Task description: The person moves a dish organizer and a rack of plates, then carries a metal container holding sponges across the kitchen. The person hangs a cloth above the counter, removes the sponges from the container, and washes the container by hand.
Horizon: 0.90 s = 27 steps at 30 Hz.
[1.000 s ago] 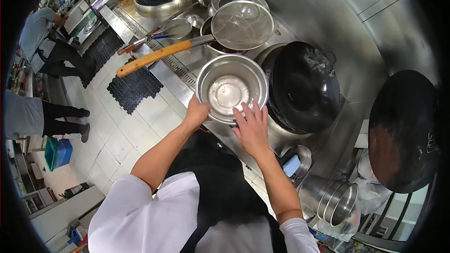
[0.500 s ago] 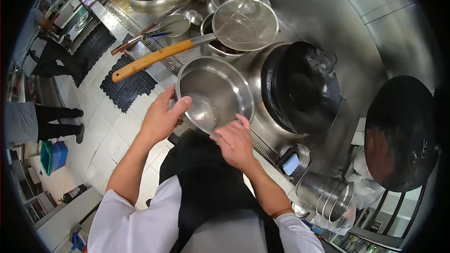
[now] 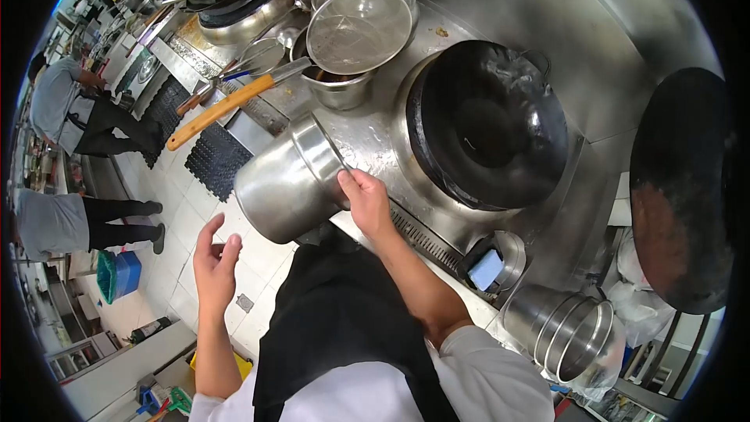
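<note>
A deep stainless steel pot (image 3: 293, 184) is tilted on its side in front of me, its mouth turned right toward the stove. My right hand (image 3: 366, 202) grips it by the rim, thumb on the outside. Apart from the pot, lower left, is my left hand (image 3: 216, 264), its thumb and fingers spread and nothing in them. Beyond the pot, a mesh strainer (image 3: 359, 31) with a wooden handle (image 3: 226, 109) lies across another steel pot (image 3: 341, 92). To the right, a black wok (image 3: 492, 121) sits on its burner ring.
Nested steel pots (image 3: 558, 332) lie on their side at lower right, near a phone-like object (image 3: 486, 269). A large dark round lid or pan (image 3: 678, 191) stands at far right. Two people (image 3: 66, 105) are on the left, beyond black floor mats (image 3: 219, 160). A blue bin (image 3: 117, 273) stands there.
My left hand has let go of the pot and moved down and left. The pot has tipped from mouth-up to sideways, held by my right hand alone. The view has shifted.
</note>
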{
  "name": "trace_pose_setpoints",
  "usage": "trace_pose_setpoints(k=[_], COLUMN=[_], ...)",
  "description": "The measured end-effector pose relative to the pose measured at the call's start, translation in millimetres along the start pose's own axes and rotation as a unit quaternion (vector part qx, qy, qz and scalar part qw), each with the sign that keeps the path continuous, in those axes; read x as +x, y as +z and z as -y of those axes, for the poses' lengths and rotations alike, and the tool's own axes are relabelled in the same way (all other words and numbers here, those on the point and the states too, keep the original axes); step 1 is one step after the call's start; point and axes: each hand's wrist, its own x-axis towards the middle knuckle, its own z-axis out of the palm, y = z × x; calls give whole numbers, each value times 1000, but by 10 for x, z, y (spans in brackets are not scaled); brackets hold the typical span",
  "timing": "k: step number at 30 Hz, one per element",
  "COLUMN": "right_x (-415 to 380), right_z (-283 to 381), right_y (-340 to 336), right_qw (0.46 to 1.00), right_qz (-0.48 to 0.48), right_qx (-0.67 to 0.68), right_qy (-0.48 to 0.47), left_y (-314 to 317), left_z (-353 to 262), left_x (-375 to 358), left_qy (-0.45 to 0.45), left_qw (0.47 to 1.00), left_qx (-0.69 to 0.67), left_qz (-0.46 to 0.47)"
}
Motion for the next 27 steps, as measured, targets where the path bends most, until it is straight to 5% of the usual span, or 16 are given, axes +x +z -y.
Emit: trace_pose_setpoints(k=[7, 16, 19, 21, 24, 27], right_x=[113, 78, 15, -191, -569, -1119], right_z=[-570, -257, -47, 441, 519, 372], right_y=[-46, 7, 52, 275, 825, 1415], right_qw=[975, 923, 989, 985, 910, 827], right_qz=[-8, 46, 114, 157, 193, 301], right_qx=[214, 372, 92, -71, -212, -225], right_qy=[64, 93, 1, -11, -300, -418], left_y=[123, -5, -98, -227, -311, -466], left_z=[187, 280, 316, 503, 558, 919], left_x=[-664, -1045, -1139, -1185, -1201, -1414], left_qy=[-42, -13, -20, -43, -116, -194], left_qw=[997, 993, 990, 986, 927, 856], left_qx=[8, -38, -73, -126, -341, -469], left_qz=[-67, -112, -122, -102, -102, -102])
